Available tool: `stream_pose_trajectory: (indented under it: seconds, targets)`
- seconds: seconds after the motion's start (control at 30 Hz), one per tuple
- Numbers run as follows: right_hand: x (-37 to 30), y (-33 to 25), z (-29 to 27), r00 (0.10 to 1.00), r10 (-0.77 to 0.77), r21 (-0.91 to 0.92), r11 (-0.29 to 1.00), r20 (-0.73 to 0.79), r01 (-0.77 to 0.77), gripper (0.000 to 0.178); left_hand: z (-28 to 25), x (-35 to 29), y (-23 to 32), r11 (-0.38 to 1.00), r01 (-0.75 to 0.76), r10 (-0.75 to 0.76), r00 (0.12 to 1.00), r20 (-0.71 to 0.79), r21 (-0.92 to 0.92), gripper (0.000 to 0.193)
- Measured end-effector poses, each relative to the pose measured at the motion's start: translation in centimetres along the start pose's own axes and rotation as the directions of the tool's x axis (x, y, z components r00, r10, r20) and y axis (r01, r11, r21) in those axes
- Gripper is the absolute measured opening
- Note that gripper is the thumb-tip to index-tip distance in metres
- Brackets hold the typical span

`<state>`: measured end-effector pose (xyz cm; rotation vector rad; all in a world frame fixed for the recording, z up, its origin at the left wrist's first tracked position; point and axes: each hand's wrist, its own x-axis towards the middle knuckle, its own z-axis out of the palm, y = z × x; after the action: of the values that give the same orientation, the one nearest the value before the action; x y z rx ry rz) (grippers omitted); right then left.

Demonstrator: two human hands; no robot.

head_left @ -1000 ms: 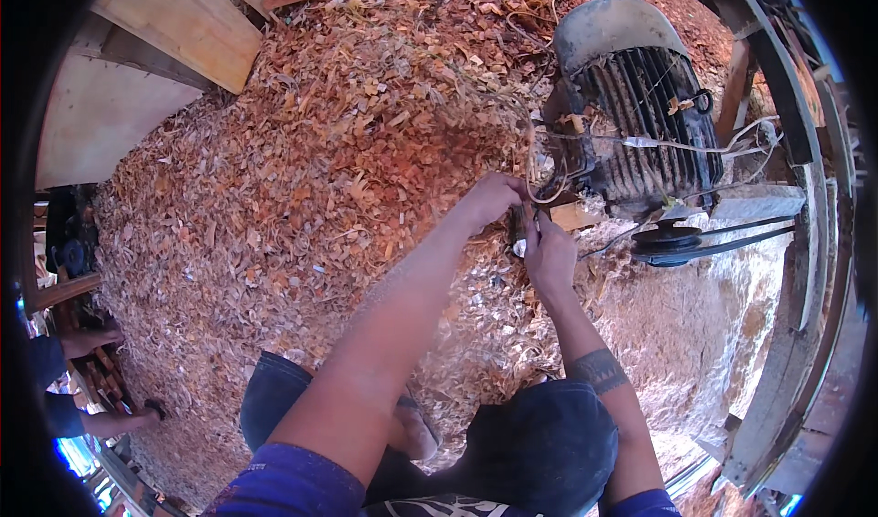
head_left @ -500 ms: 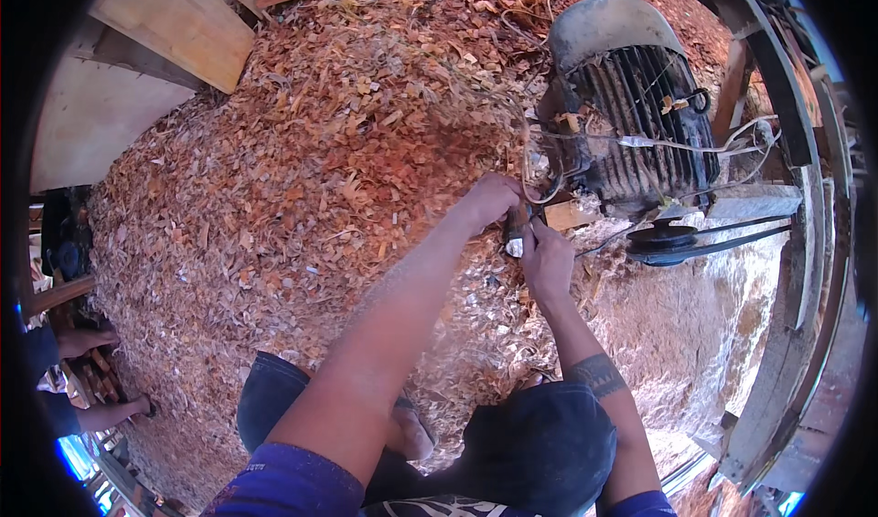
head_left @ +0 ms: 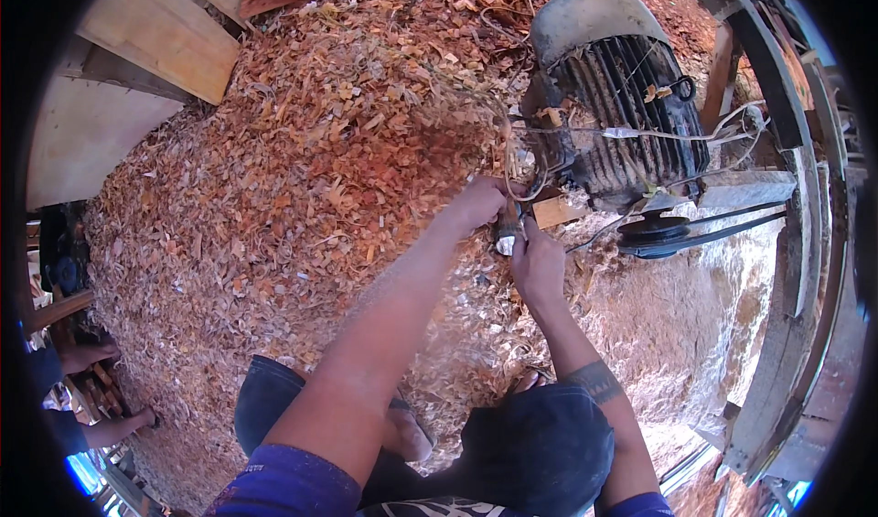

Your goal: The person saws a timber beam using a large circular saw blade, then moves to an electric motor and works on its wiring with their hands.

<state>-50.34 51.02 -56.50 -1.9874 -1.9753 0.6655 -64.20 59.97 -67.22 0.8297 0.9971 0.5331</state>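
Both my arms reach forward to the near left side of a dusty electric motor (head_left: 631,114). My left hand (head_left: 477,204) is closed, its fingertips at a thin looped cable (head_left: 512,165) beside the motor. Close to its right, my right hand (head_left: 540,263) is closed too, in a pinch with the index finger forward. A short brown piece with a pale, shiny end (head_left: 505,239) lies between the hands. What each hand grips is too small and partly covered to make out. A light wooden block (head_left: 556,211) sits just beyond my right hand.
Wood shavings (head_left: 274,197) cover the ground. A black pulley (head_left: 653,235) with a belt (head_left: 732,231) runs to a timber frame (head_left: 800,178) at the right. Boards (head_left: 160,27) lean at the far left. At the left edge, another person's legs (head_left: 119,425) show.
The view has shifted slightly, so the motor and boards sit a little further left and up. Both hands stay together at the same spot beside the motor, with small finger movement.
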Motion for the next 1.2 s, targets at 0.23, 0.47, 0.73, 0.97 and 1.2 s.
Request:
stream_pose_trajectory:
  seconds: [0.23,0.47,0.73,0.97,1.2]
  targets:
    - [-2.1,-0.1,-0.4,0.998,-0.054,0.009,0.999,0.02,0.054,0.023,-0.3,-0.3,-0.2,1.0,-0.029,0.029,0.997,-0.078,0.002,0.037]
    - [-4.7,0.2,-0.7,0.992,-0.06,0.082,0.995,0.107,0.051,0.027,0.0,-1.8,2.3,0.999,0.016,-0.011,0.993,-0.12,0.042,0.05]
    - [0.1,-0.1,-1.1,0.997,0.062,0.237,0.97,-0.053,-0.047,0.026,0.2,-3.2,4.1,0.999,-0.03,0.035,0.991,-0.128,0.04,0.033]
    - [1.5,1.7,1.1,0.982,0.112,0.285,0.956,-0.149,-0.066,0.024,0.8,-2.8,3.9,0.998,-0.055,0.058,0.994,-0.095,0.028,0.033]
    - [1.7,2.2,1.2,0.971,0.138,0.314,0.947,-0.193,-0.072,0.025,1.0,-2.2,3.4,0.999,0.03,-0.027,0.993,-0.116,0.024,0.031]
